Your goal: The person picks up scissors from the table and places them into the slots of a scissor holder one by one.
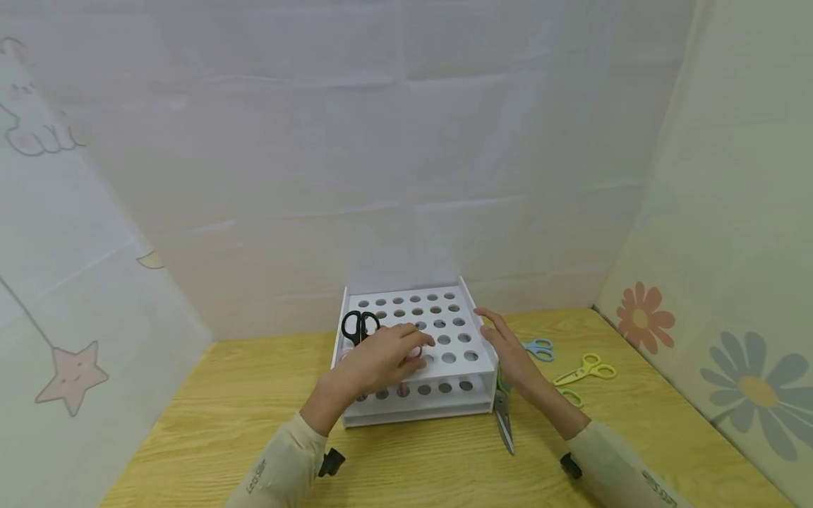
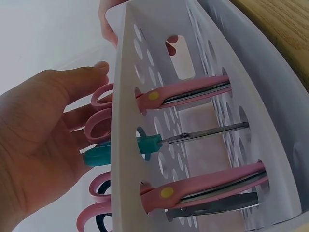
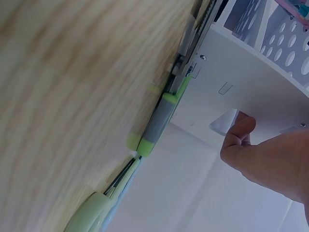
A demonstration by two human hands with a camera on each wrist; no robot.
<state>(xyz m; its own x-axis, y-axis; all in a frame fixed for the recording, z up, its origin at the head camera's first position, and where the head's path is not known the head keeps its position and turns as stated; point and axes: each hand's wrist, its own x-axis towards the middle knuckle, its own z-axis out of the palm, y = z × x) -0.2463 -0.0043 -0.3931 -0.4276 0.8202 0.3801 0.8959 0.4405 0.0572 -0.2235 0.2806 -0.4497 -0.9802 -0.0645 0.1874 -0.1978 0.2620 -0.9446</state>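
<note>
A white two-tier rack (image 1: 406,402) with rows of round holes stands on the table. My left hand (image 1: 381,360) is over its front left part, with thumb and fingers loosely around the handles of pink scissors (image 2: 181,94). Beside these stand teal-handled scissors (image 2: 99,155) and a second pink pair (image 2: 164,197), blades down through the holes. Black-handled scissors (image 1: 360,328) stand behind my left hand. My right hand (image 1: 511,356) holds the rack's right side panel, with digits at the side cutout (image 3: 224,122). Whether the left fingers touch the handles is hard to tell.
Right of the rack, grey-and-green scissors (image 1: 502,416) lie with blades toward the front. Blue scissors (image 1: 540,349), yellow scissors (image 1: 587,369) and a light green handle (image 1: 571,397) lie farther right. A pale wall covering (image 1: 406,176) stands behind the table.
</note>
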